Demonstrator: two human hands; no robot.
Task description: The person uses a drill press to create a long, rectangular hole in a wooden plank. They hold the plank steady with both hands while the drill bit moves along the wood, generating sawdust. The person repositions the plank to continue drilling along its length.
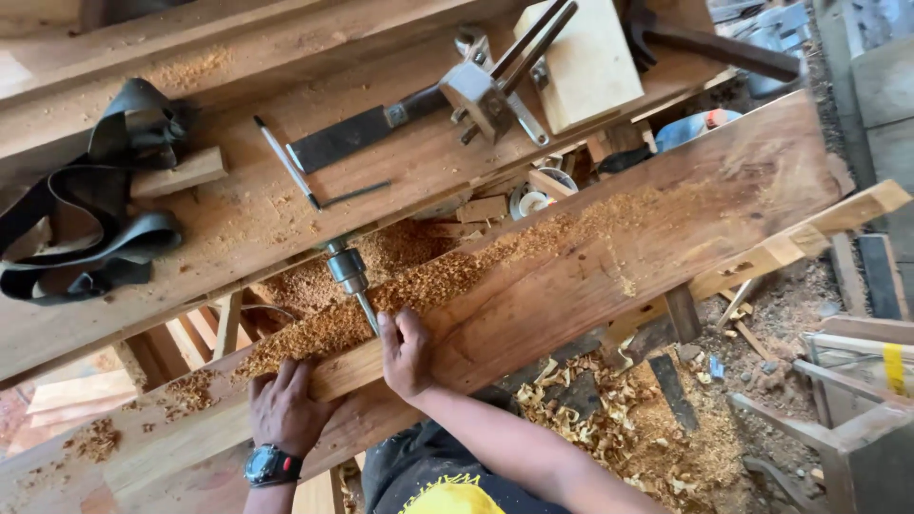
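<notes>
My left hand [281, 409], with a black wristwatch on the wrist, curls its fingers over a light wooden strip [338, 379]. The strip lies on a wide brown plank [590, 276]. My right hand [405, 354] grips the same strip just to the right, fingers over its far edge. A metal drill chuck [347, 269] with a thin bit [367, 312] points down at the strip, its tip right by my right hand's fingers. A band of sawdust [447, 276] covers the plank's far side. Whether the bit touches the wood is hidden.
On the wooden bench [238, 219] behind lie a black strap [95, 219], a pencil-like tool [284, 162], a small wood block [181, 173] and a metal machine arm [476, 90]. Shavings [609, 409] cover the ground at right, by a metal frame [857, 419].
</notes>
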